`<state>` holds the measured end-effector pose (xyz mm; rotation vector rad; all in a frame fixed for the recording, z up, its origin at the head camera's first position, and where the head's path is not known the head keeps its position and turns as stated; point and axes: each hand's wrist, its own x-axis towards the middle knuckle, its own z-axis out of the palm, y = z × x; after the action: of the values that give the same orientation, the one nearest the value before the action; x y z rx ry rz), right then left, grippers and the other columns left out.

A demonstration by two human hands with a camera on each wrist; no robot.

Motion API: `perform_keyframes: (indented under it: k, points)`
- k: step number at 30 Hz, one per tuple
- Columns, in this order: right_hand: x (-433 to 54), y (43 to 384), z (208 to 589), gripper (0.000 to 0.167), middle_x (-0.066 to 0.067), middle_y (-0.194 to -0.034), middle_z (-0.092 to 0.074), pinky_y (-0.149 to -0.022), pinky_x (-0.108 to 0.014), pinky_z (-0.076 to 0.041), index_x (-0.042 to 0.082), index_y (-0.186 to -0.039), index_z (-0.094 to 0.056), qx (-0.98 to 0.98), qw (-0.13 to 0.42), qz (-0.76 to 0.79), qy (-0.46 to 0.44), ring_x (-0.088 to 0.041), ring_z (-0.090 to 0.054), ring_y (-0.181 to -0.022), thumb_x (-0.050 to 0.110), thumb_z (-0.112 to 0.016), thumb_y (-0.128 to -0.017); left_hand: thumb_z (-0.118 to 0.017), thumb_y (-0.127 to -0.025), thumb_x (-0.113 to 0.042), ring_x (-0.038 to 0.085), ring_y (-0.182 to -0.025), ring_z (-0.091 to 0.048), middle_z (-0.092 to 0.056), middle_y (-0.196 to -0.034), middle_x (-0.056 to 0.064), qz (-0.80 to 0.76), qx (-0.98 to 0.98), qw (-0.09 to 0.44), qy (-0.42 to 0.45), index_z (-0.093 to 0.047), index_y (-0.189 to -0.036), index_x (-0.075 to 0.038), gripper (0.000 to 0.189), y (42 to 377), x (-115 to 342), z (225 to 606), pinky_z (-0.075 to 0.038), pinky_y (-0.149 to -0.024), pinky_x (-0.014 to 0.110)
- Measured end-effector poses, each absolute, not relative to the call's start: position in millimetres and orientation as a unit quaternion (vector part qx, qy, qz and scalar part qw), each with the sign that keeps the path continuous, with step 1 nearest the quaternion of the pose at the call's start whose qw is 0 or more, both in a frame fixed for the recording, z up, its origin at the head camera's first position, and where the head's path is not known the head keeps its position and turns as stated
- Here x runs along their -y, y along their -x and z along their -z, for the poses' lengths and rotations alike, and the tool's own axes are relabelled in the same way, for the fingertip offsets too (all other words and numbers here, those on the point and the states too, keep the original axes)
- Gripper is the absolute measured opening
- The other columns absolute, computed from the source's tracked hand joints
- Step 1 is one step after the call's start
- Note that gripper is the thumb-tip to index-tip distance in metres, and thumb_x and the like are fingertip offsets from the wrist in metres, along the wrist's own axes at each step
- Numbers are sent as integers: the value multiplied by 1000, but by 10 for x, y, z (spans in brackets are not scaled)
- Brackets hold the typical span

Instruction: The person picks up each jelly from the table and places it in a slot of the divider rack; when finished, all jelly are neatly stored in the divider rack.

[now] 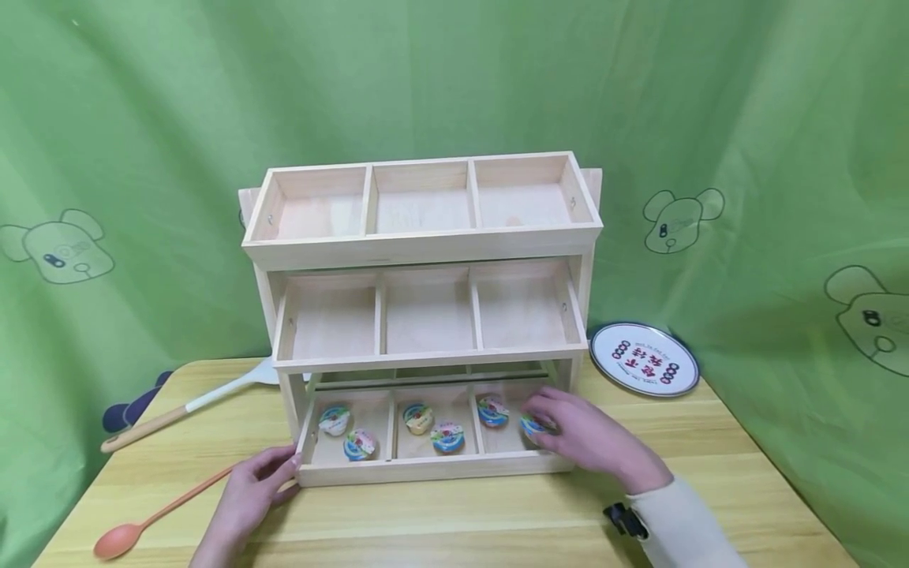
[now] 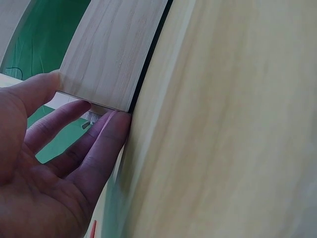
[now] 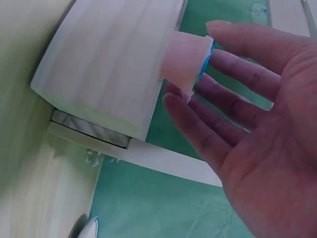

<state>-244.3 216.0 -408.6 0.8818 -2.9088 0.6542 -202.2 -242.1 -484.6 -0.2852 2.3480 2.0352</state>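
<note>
The bottom drawer of a wooden three-tier rack holds several small jelly cups with printed lids, spread over its three compartments. At the right compartment, my right hand holds a jelly cup by its blue-edged rim, between thumb and fingers. The right wrist view shows this cup's pale pink body above the drawer's front board. Another jelly cup sits to its left in the same compartment. My left hand grips the drawer's front left corner, its thumb at the upper edge and fingertips lower down.
The middle tier and top tier overhang the bottom drawer. A patterned plate lies right of the rack. Left are an orange spoon and a white spatula with a wooden handle. Green curtains surround the table.
</note>
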Motion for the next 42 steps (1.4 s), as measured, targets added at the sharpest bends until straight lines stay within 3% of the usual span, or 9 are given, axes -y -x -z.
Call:
perform_keyframes:
  k: [16,31,38,42]
  points:
    - [-2151,2590,4299,35,-8,-108,-64,-81,-40,-60,2,-114,-67,936,20,-173,-305,-22,-61,-91,12,-77,-82,-63,-97,-11,33,-111,-59,-53,-128,28,-647,-757,9,88,-53,-131,12,41,2017,2404,4841,-59,-87,32]
    - [-2100,2646,4312,31,-7,-107,-66,-84,-45,-59,4,-111,-68,933,-15,-185,-309,-26,-62,-94,11,-77,-82,-64,-97,-13,31,-109,-60,-54,-127,27,-648,-757,3,89,-54,-130,12,43,2009,2419,4856,-59,-87,32]
    - [-2156,2585,4277,29,-3,-106,-67,-83,-41,-59,5,-111,-68,927,-5,-205,-313,-22,-62,-93,13,-76,-84,-64,-97,-11,31,-109,-60,-54,-127,28,-656,-749,4,89,-53,-130,13,42,2016,2397,4860,-59,-87,33]
    - [-2229,2477,4213,31,-6,-112,-66,-91,-49,-56,5,-115,-67,929,5,-225,-294,-27,-61,-102,14,-75,-86,-63,-97,-11,31,-109,-60,-54,-127,28,-655,-750,4,89,-54,-129,13,41,2016,2390,4851,-59,-87,33]
